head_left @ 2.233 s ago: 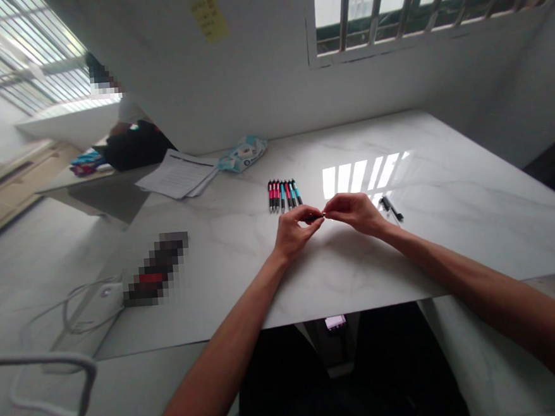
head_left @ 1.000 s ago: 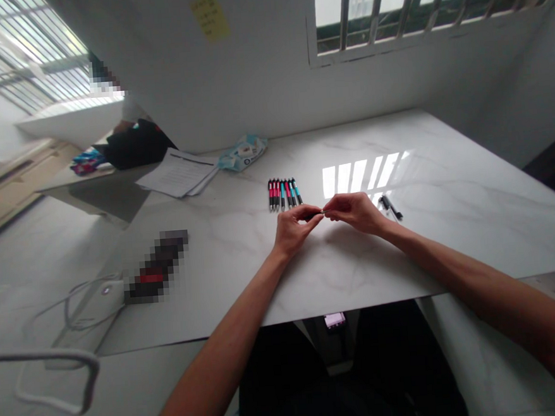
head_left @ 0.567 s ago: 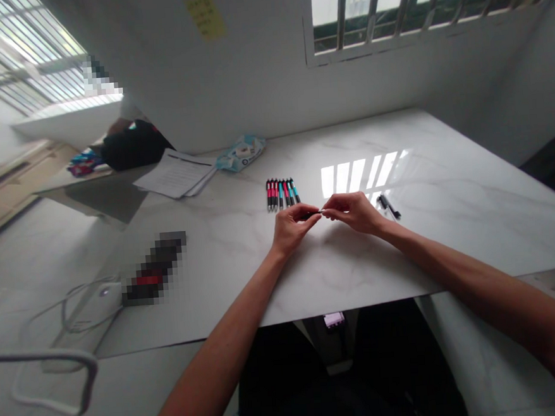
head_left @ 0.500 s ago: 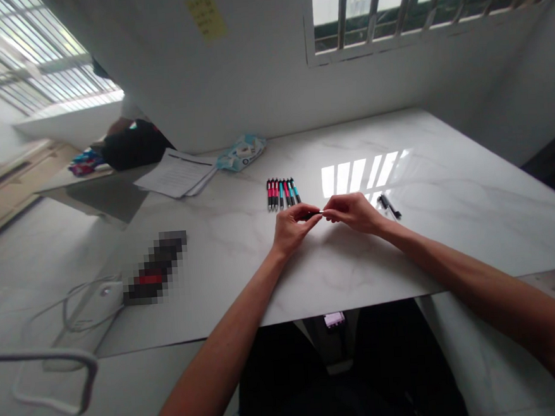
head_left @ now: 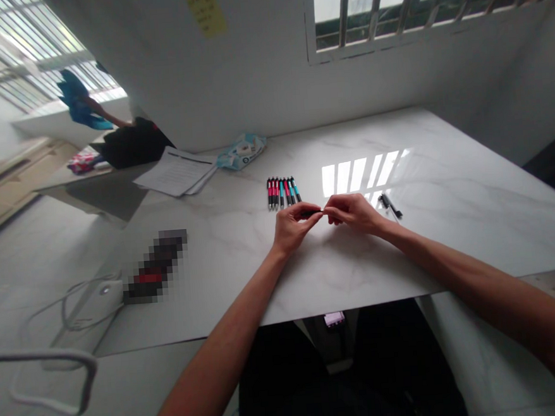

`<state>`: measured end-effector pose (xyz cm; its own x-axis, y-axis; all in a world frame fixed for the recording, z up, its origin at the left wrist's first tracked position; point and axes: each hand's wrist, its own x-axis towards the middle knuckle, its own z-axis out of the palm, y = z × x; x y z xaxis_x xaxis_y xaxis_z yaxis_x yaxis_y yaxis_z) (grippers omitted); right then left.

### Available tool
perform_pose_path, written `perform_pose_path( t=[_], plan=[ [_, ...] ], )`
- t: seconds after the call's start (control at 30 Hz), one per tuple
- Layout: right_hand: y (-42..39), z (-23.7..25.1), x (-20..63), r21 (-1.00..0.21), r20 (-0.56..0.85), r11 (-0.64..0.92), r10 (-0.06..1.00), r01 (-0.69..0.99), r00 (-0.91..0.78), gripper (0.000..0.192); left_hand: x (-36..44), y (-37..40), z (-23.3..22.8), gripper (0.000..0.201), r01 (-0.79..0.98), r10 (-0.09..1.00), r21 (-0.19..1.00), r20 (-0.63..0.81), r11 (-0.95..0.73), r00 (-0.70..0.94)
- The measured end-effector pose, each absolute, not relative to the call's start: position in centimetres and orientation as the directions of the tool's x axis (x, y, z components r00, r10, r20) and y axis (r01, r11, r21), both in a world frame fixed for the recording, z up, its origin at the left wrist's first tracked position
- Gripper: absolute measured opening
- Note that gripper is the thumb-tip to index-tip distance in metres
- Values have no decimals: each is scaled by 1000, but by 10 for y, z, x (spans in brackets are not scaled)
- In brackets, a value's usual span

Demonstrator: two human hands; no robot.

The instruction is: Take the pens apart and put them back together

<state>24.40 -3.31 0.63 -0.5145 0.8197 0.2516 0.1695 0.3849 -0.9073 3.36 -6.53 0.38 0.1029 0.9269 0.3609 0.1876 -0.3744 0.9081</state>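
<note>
My left hand (head_left: 291, 230) is closed around a slim black pen part (head_left: 310, 214), held level just above the table. The fingers of my right hand (head_left: 356, 214) pinch its thin right end, so the two hands nearly meet; the small tip is hidden by the fingertips. Just beyond my left hand lies a neat row of several click pens (head_left: 281, 192), some red and some teal, with black grips and clickers. To the right of my right hand, loose black pen parts (head_left: 391, 206) rest on the table, with a thin pale piece beside them.
The marble-patterned table (head_left: 472, 207) runs back to the wall. Papers (head_left: 177, 172) and a blue-white soft packet (head_left: 242, 152) lie at the back left. A pixelated dark object (head_left: 158, 267) sits at left near a cable. Another person's arm (head_left: 109, 115) shows behind the partition.
My hands stay almost in place, still holding the black pen part between them. In the background, the other person's arm has come up with a blue item.
</note>
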Motion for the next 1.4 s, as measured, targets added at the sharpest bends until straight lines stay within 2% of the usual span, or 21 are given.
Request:
perform_pose_path(
  t=[0.17, 0.4, 0.57, 0.73, 0.9, 1.13, 1.4],
  plan=[
    [-32, 5, 245, -864, 357, 473, 816, 172, -454, 37, 33, -62, 2, 32, 107, 952, 949, 285, -296, 110],
    [-32, 10, 246, -853, 249, 444, 808, 274, -534, 46, 33, -65, 3, 31, 150, 932, 923, 340, -356, 123],
    [-34, 14, 245, -837, 238, 457, 800, 302, -550, 50, 34, -66, 2, 28, 138, 925, 919, 351, -370, 143],
    [-32, 10, 247, -870, 262, 435, 807, 233, -529, 37, 34, -66, 4, 24, 164, 923, 910, 367, -382, 113],
    [-30, 6, 248, -885, 306, 437, 807, 162, -506, 32, 34, -65, 3, 24, 168, 921, 906, 373, -388, 117],
    [-32, 12, 247, -845, 230, 447, 800, 294, -555, 40, 34, -67, 4, 18, 236, 895, 864, 421, -446, 150],
    [-31, 10, 248, -886, 251, 422, 784, 192, -568, 30, 34, -66, 2, 19, 214, 907, 882, 398, -420, 140]
  ],
)
